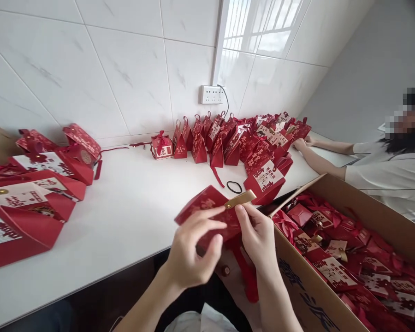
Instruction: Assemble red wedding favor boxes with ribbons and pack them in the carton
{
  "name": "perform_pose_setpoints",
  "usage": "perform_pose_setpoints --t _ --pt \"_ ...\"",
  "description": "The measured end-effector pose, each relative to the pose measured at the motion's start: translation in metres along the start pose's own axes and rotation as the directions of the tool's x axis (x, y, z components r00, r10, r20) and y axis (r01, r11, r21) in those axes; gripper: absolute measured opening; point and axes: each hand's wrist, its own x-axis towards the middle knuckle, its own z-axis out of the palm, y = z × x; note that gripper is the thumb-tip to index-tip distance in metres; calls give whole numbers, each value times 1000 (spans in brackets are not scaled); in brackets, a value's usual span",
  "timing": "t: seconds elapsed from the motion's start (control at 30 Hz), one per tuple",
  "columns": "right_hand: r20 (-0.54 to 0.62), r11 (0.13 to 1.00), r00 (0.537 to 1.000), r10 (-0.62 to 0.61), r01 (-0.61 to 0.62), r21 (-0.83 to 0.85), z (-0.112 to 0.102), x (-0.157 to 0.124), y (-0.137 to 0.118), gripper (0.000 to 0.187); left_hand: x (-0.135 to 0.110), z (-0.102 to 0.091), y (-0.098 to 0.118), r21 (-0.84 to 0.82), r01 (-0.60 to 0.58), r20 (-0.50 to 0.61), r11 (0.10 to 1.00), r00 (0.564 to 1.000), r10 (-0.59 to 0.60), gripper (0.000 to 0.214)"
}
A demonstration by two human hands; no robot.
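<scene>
Both my hands hold a flat red paper gift box just over the near edge of the white table. My left hand pinches its lower left side with thumb and forefinger. My right hand grips its right side, where a gold tab sticks out. A red ribbon hangs down from the box between my wrists.
A cardboard carton full of flat red boxes stands at my right. Folded red boxes cluster at the back and lie stacked at the left. A black hair tie lies on the table. Another person leans on the table's right end.
</scene>
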Motion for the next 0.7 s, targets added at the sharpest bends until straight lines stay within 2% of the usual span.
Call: perform_pose_setpoints --t 0.1,0.13,0.17,0.2,0.27,0.33,0.4,0.47,0.53,0.57,0.63,0.7 --pt "54 999 998 24 -22 -42 -6 2 2 34 7 -11 -7 44 111 -217 993 971 -99 19" --pt "71 999 997 32 -29 -40 -7 2 2 35 10 -13 -9 56 158 -243 986 960 -140 24" --pt "87 999 995 39 -36 -36 -8 1 1 35 12 -15 -10 43 220 -206 975 957 -206 27" --pt "100 999 994 41 -38 -35 -10 0 0 35 15 -15 -10 5 296 -111 955 950 -293 27" --pt "133 999 991 28 -24 -36 -14 -3 1 33 18 -14 -9 -97 452 139 887 888 -438 20" --pt "173 999 985 -9 15 -32 -22 -8 4 25 19 -10 -8 -158 528 293 834 832 -471 23" --pt "191 996 980 -56 67 -55 -34 -14 9 16 18 -2 -8 -174 503 360 846 832 -421 24" --pt "200 988 977 -79 103 -117 -49 -23 16 13 17 8 -12 -190 424 475 886 829 -294 22" --pt "179 973 980 -83 118 -197 -69 -34 22 16 18 22 -21 -252 347 583 903 800 -145 26" --pt "144 965 986 -89 121 -231 -81 -41 24 17 19 29 -27 -269 319 602 909 792 -100 30" --pt "12 947 994 -107 106 -303 -107 -57 30 14 20 48 -46 -189 269 563 944 818 -120 35" --pt "-227 922 970 -90 -5 -387 -139 -77 38 9 19 68 -69 46 185 463 982 867 -185 32"
